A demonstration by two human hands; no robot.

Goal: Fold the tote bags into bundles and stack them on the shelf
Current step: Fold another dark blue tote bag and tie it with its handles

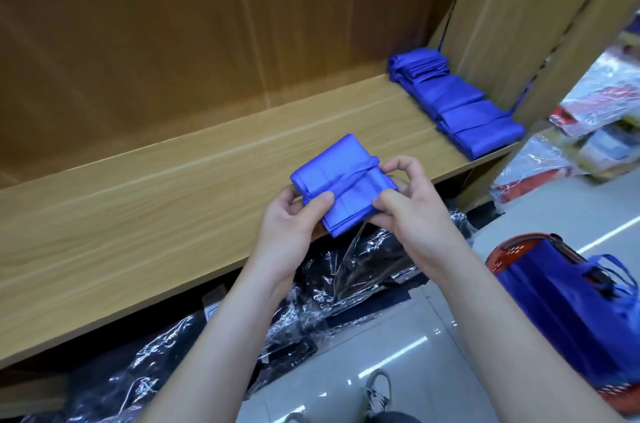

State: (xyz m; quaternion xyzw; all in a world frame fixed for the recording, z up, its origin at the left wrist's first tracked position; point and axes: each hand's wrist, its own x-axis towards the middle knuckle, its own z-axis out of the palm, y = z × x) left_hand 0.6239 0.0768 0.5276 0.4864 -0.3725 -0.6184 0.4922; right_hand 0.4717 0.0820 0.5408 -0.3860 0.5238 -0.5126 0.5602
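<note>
Both hands held the folded blue tote bundle (341, 185) above the shelf's (166, 200) near edge. Left hand (294, 228) thumb and right hand (407, 206) fingers pinched it. Finished bundles (460, 107) lay far right.

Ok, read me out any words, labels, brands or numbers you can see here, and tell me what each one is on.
None can be read.
The white label on the plastic-wrapped goods under the shelf: too blurred to read.
The red and white packets at the right: print too blurred to read.
The blue bundle and the stacked bundles: no print shows.
</note>
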